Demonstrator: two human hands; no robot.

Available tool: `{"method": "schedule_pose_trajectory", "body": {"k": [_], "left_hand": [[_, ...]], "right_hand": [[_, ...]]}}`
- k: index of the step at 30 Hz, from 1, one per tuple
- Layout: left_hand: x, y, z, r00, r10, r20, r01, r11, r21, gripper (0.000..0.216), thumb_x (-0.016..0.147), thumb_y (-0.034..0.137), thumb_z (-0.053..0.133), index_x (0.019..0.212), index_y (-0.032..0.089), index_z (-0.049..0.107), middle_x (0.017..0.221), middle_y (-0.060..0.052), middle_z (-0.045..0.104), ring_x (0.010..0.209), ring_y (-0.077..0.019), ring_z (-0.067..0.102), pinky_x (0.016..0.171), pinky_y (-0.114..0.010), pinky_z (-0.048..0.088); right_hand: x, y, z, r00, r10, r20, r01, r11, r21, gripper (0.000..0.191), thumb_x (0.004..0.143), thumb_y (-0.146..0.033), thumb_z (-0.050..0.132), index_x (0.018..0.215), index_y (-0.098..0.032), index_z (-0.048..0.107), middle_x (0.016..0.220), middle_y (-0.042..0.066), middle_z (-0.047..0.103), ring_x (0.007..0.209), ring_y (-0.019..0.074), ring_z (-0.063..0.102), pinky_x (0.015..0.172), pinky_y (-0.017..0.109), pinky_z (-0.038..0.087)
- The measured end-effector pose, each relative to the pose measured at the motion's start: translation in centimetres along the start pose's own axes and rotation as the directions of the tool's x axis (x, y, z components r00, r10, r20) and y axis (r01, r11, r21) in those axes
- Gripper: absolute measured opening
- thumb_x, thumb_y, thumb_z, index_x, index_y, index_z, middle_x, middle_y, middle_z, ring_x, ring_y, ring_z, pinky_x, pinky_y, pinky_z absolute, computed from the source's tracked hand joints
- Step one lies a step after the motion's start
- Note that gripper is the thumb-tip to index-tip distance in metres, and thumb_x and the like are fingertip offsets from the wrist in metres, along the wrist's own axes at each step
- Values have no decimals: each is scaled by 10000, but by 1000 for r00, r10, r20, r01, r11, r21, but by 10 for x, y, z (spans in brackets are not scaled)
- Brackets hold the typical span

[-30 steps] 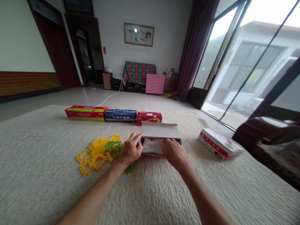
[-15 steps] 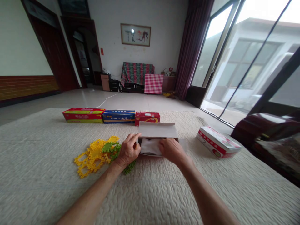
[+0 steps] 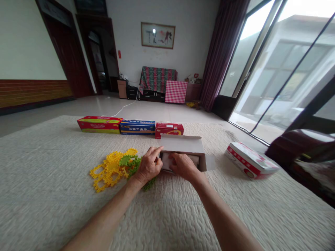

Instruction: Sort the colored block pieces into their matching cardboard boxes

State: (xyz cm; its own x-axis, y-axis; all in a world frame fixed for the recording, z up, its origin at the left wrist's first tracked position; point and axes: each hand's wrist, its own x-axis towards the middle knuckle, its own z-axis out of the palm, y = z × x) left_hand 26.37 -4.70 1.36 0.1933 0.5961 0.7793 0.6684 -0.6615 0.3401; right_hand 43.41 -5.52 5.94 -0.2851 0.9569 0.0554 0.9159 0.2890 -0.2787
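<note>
An open cardboard box (image 3: pixel 182 143) lies in front of me, its grey lid flap raised at the back and a side flap (image 3: pixel 210 162) folded out to the right. My left hand (image 3: pixel 149 165) grips its left end, index finger along the rim and the other fingers curled. Inside lies a soft, pale whitish packet (image 3: pixel 165 161). Bent fingers of my right hand (image 3: pixel 184 165) reach into the box and close on this packet; their tips are partly hidden. Close by my left hand are green (image 3: pixel 134 164) and yellow plastic interlocking pieces (image 3: pixel 112 166) in a loose pile.
Behind the box stand a red-and-yellow-green carton (image 3: pixel 99 125), a blue carton (image 3: pixel 137 128) and a red carton (image 3: pixel 169 130) in a row. A white-and-red box (image 3: pixel 251 160) lies to the right. Everything rests on a quilted cream cover (image 3: pixel 167 216).
My right hand has moved left over the packet, exposing the box's right inner end. My left hand keeps its place at the left end. The view has turned slightly left.
</note>
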Motion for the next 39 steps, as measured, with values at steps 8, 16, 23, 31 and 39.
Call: {"method": "schedule_pose_trajectory", "body": {"k": [8, 16, 23, 31, 39], "left_hand": [[0, -1, 2, 1000, 17, -3, -17, 1000, -8, 514, 711, 35, 457, 1201, 123, 585, 943, -84, 620, 838, -175, 602, 784, -286, 518], [-1, -4, 2, 1000, 14, -19, -13, 1000, 18, 499, 726, 51, 462, 1201, 139, 584, 958, -78, 621, 810, -170, 606, 771, -280, 519], [-1, -5, 2, 999, 38, -32, -38, 999, 13, 497, 720, 37, 457, 1193, 120, 588, 951, -82, 620, 831, -173, 615, 792, -280, 519], [0, -2, 0, 999, 37, -20, -36, 999, 11, 507, 718, 36, 448, 1195, 136, 585, 930, -75, 623, 845, -182, 616, 792, -289, 529], [-1, -2, 3, 999, 34, -31, -34, 999, -8, 521, 722, 28, 443, 1213, 147, 572, 966, -84, 622, 902, -192, 615, 832, -302, 530]], "right_hand": [[9, 3, 4, 999, -32, 33, 31, 999, 4, 438, 721, -163, 598, 1158, -169, 619, 965, 90, 717, 911, 233, 651, 706, 277, 414], [-7, 6, -7, 992, -114, -58, 116, 992, 43, 258, 800, -181, 512, 983, -174, 695, 840, 56, 732, 782, 164, 647, 666, 237, 382], [-28, 25, -27, 996, 14, -85, -20, 997, -74, 302, 867, -193, 429, 778, -154, 715, 769, 109, 727, 700, 184, 640, 606, 269, 335], [-38, 39, -38, 994, 65, -90, -73, 993, -92, 278, 823, -112, 444, 851, -157, 717, 785, 116, 717, 724, 183, 629, 610, 260, 340], [-50, 27, -38, 996, 7, -89, -9, 1000, -22, 385, 831, -59, 403, 1128, -129, 637, 1067, 138, 682, 951, 198, 633, 796, 270, 412]]}}
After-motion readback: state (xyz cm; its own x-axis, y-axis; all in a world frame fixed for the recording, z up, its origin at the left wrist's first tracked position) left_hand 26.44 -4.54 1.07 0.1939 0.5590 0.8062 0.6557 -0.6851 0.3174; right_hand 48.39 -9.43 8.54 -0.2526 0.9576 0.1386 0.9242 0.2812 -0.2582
